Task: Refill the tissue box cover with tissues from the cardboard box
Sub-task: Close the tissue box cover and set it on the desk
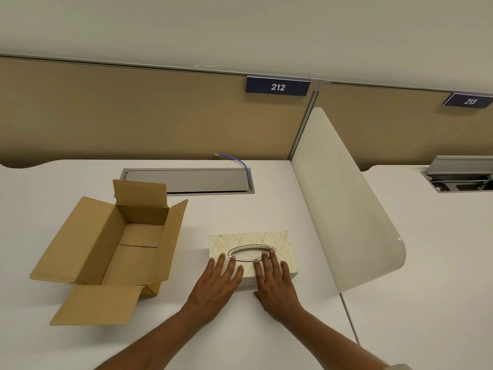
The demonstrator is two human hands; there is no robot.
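Both hands lie flat on the tissue box cover (252, 252), and by my reading the job is at or close to its end. My left hand (216, 283) rests with fingers spread over the near left part of the top, my right hand (274, 279) over the near right part, fingertips reaching the silver oval ring (252, 253) around the slot; neither grip is closed on anything, the palms simply press down. The cover stands upright on the white table (240, 329), near its front edge, with the cardboard box (117, 252) just to its left and apart from it. That box has all its flaps folded out, and I see only bare brown floor inside, no tissues. Through the oval slot I make out a pale surface, but I cannot tell whether it is tissue, and no sheet sticks up out of it. So I judge the pack is likely inside the cover already, with perhaps only the first sheet left to pull through.
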